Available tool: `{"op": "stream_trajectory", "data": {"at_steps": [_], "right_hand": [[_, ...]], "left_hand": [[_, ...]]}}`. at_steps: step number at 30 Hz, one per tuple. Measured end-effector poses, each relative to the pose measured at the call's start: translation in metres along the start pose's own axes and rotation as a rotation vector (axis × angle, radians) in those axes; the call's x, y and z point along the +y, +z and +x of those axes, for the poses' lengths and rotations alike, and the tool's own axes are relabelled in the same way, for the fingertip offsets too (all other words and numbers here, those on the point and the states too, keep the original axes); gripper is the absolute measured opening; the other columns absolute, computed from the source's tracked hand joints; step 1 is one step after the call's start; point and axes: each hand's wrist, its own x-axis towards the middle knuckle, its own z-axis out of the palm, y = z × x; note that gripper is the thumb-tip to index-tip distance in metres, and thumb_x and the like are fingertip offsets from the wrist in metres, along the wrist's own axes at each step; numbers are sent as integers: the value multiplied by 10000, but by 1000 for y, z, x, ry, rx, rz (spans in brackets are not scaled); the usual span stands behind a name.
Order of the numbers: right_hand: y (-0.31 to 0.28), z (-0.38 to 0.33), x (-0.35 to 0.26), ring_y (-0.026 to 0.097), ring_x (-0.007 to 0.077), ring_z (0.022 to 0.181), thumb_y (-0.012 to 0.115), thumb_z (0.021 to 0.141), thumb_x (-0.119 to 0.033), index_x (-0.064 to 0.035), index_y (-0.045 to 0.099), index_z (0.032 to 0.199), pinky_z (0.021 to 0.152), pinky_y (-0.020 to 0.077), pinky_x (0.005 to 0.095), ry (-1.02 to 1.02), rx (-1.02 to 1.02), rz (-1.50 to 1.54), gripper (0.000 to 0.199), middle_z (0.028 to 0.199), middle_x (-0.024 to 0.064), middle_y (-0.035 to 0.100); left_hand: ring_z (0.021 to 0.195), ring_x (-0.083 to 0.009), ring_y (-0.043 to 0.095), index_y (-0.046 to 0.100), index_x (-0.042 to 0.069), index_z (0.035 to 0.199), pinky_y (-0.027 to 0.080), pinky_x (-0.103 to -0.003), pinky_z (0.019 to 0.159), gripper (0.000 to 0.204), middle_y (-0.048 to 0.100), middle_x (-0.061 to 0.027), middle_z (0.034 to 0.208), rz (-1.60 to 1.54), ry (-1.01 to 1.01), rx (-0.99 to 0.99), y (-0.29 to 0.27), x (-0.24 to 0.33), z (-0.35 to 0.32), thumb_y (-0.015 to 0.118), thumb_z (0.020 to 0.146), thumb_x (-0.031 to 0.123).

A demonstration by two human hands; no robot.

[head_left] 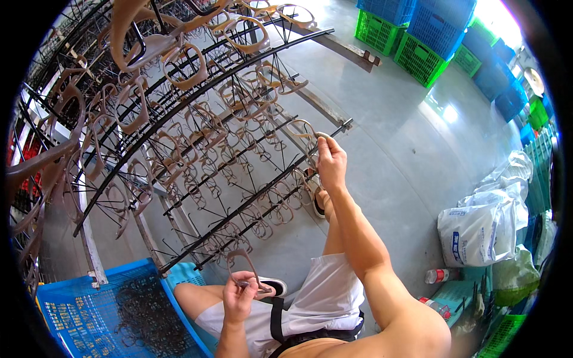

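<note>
Off the upper-right end of the near long black rod, right hand raised, arm stretched well out. Its fingertips are drawn narrow, pinching a thin brown, plastic-looking eyeglass front. From those fingertips the visible rim loop leads off left, toward the rack side; the lower part gets lost against the thin black spokes. Whether it touches rod or spoke: cannot tell.

Left hand low, close to the body, nearer the rod's lower-left end and just right of the blue slatted plastic crate. Thumb and fingers narrowed on a second brown open-rimmed frame. That one stands up from the fingertips, long axis slanting upper left to lower right. Depth gap between it and the rod: unclear.

Main relation: hands sit toward opposite ends of the same rod, right hand the nearer to its upper-right tip. Crate holds a dark stringy tangle, heaped toward its right rim.
</note>
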Motion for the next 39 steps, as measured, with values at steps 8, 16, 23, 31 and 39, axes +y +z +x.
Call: {"op": "stream_trajectory", "data": {"at_steps": [8,16,23,31,39], "right_hand": [[12,-8,-4,333,35,398,508,941,-187,-16,597,1029,322,342,206,172,26,430,212,547,-65,375],[-10,4,-2,350,40,592,566,908,-163,-26,648,979,517,302,216,64,-115,8,175,633,-75,443],[-10,7,-7,355,38,578,561,908,-160,-21,641,983,500,302,217,-10,-89,-56,177,631,-68,444],[-7,5,-17,364,43,553,555,910,-168,-31,642,993,485,312,231,-67,-8,-179,182,605,-59,448],[-14,2,-18,503,230,757,531,899,-159,-22,552,1124,678,407,326,-361,141,-499,264,846,114,535]], "left_hand": [[776,-115,600,500,3,1065,482,-225,689,223,613,-65,879,-27,-23,15,7,6,-1,596,876,72],[645,-61,550,510,40,1026,391,-167,539,206,655,-86,841,56,55,139,-5,-4,-1,601,875,145],[632,-69,547,509,42,1021,393,-167,530,209,655,-93,829,65,57,149,-5,-1,2,608,870,146],[775,-101,593,521,5,1042,485,-225,686,224,606,-51,888,28,1,111,-5,-1,-2,620,866,101],[658,-45,473,501,29,1128,337,-168,517,276,599,-41,895,-68,-49,-14,19,24,-2,578,875,108]]}}
